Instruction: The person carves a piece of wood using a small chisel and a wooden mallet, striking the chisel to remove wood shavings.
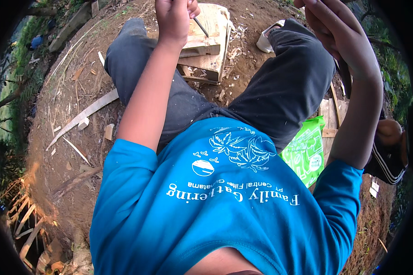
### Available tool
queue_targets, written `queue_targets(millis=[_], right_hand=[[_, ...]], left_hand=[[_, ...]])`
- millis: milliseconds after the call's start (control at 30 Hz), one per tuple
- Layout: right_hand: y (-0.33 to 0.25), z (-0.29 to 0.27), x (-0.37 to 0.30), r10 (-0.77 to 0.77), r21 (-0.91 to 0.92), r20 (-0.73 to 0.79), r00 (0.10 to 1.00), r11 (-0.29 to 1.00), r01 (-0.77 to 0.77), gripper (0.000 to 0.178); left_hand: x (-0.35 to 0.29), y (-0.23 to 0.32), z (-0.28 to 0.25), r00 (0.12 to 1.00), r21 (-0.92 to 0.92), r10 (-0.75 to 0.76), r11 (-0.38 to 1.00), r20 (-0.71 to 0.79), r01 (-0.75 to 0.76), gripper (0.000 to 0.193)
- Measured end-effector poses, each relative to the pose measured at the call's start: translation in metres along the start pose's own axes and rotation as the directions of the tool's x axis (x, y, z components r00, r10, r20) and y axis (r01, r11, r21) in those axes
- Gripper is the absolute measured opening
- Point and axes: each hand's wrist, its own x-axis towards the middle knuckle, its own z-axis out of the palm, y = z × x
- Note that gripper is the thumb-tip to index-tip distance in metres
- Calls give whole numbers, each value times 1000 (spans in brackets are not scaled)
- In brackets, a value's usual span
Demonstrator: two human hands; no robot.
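My left hand (173,18) is closed around a slim dark metal chisel (200,26). The chisel slants down to the right, its tip at the top face of a pale wooden block (199,43). That block lies on other pieces of wood between my knees. Raised at the upper right, well apart from the block, my right hand (332,27) has its fingers bent. What it grips is mostly hidden; a dark, narrow shape (344,78) shows below it, beside the wrist.
Wood shavings (236,46) litter the soil right of the block. A long wood strip (85,112) and small offcuts (109,131) lie to the left. On the right are a green bag (305,151), wooden slats (328,114) and part of another person (387,153).
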Motion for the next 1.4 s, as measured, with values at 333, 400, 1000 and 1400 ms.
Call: queue_targets(millis=[333,400,1000,1400], right_hand=[[35,-10,-5,-162,51,137,977,986,156,30],[37,-7,-6,-191,7,46,981,982,191,30],[-10,39,7,-423,-135,-350,836,906,401,26],[19,6,13,-371,-309,-141,918,897,316,26]], left_hand=[[-4,-6,14,972,73,30,996,235,-48,17],[-3,-5,15,966,69,15,997,259,-35,17],[2,-12,17,903,518,90,793,421,-321,26],[10,-18,37,853,478,65,806,517,-351,23]])
